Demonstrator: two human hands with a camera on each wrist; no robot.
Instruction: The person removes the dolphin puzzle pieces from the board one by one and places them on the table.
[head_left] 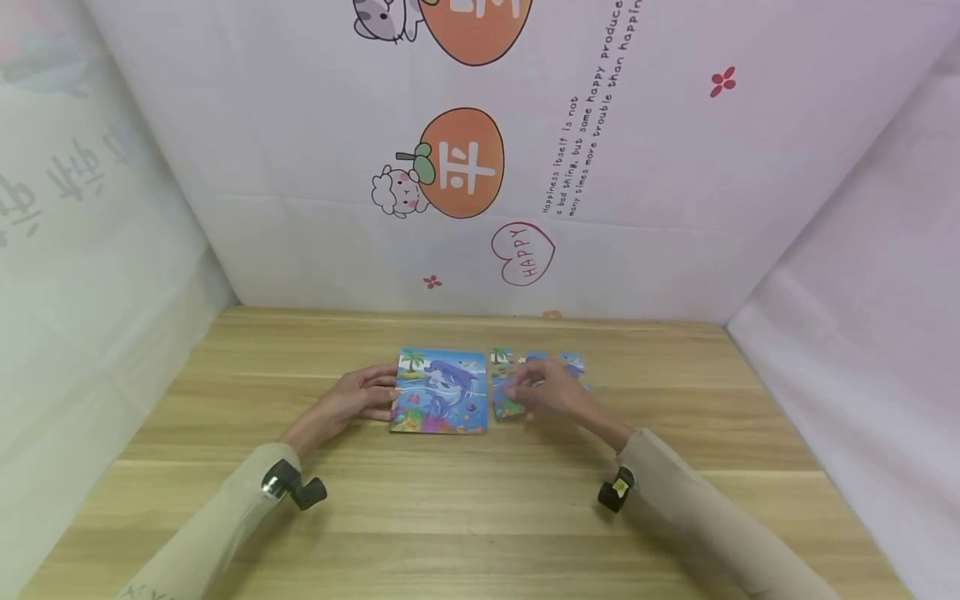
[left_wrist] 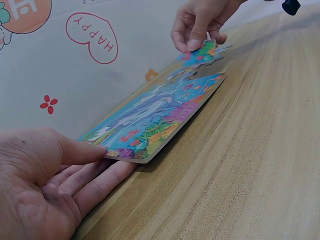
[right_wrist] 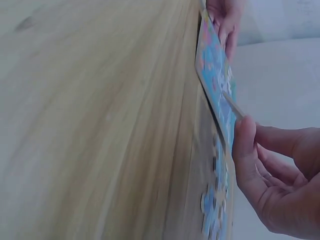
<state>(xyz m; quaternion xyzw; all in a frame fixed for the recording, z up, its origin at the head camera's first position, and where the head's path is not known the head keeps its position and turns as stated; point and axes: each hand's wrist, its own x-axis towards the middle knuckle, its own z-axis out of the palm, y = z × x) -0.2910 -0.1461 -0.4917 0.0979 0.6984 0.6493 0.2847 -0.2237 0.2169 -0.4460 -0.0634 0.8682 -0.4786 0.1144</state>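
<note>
A square card with a dolphin picture (head_left: 441, 392) lies in front of the person, with palm tree, sea and coral printed on it. My left hand (head_left: 358, 395) holds its left edge, thumb on top and fingers underneath. In the left wrist view the card (left_wrist: 155, 115) stands slightly off the table on that side. My right hand (head_left: 551, 388) pinches a small jigsaw piece (right_wrist: 232, 106) between thumb and fingers, just right of the card. Beneath and beyond that hand lie several jigsaw pieces (head_left: 572, 363) with a matching dolphin picture, partly hidden by it.
A wood-grain table (head_left: 450, 517) bears everything. Behind it rises a white printed cloth (head_left: 315, 167), and further white cloth walls (head_left: 862, 275) stand at both sides. Each wrist wears a small black camera (head_left: 617, 490).
</note>
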